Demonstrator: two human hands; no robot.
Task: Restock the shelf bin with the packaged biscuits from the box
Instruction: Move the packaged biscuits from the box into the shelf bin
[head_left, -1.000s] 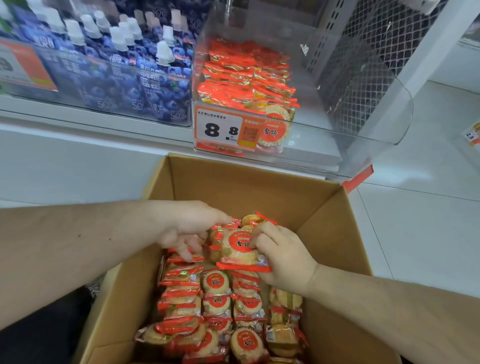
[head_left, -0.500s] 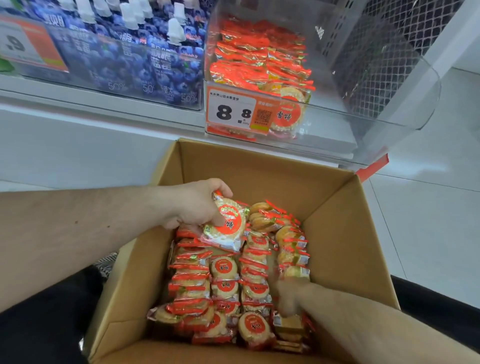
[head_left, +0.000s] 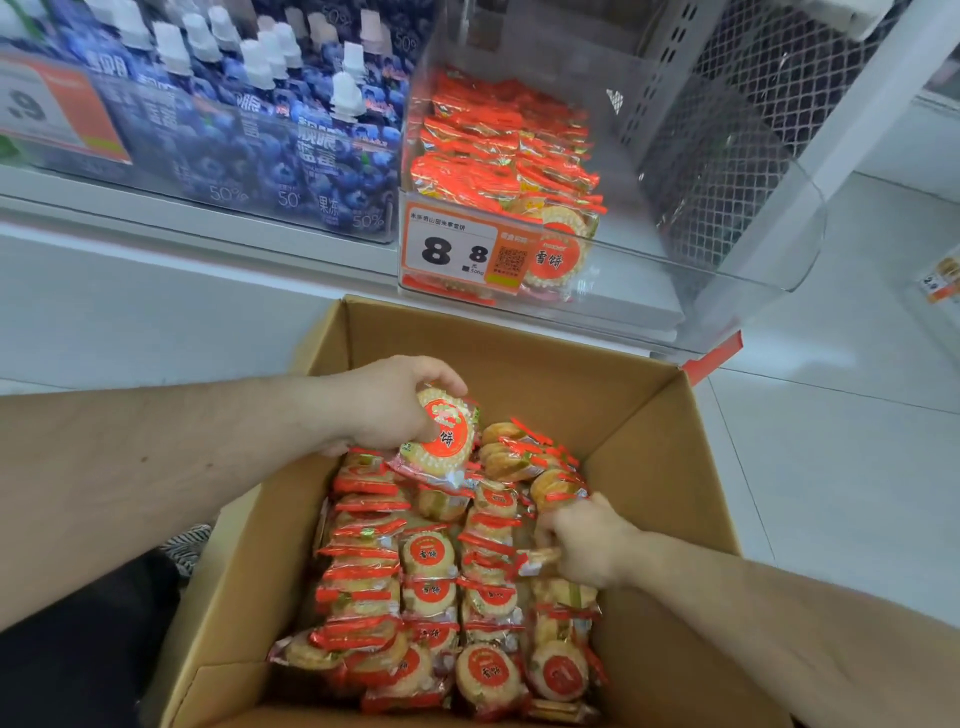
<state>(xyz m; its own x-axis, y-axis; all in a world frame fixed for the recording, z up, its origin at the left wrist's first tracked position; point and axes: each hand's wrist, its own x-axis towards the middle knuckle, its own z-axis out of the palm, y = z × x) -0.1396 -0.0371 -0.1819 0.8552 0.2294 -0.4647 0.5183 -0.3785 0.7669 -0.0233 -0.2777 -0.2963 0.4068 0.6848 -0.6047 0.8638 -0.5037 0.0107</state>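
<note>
Left hand (head_left: 387, 410) grips biscuit pack (head_left: 441, 441) above box (head_left: 644, 415); right hand (head_left: 587, 540) pinches pack inside; bin (head_left: 727, 270) part-filled.

Left of the clear bin — blue blueberry jelly pouches (head_left: 291, 140) w/ white caps, packed upright behind a clear front. An orange-and-white price tag (head_left: 57, 111) far left, digits partly cut off. White tiled floor (head_left: 852, 467) at right; white mesh panel (head_left: 753, 119) behind.
</note>
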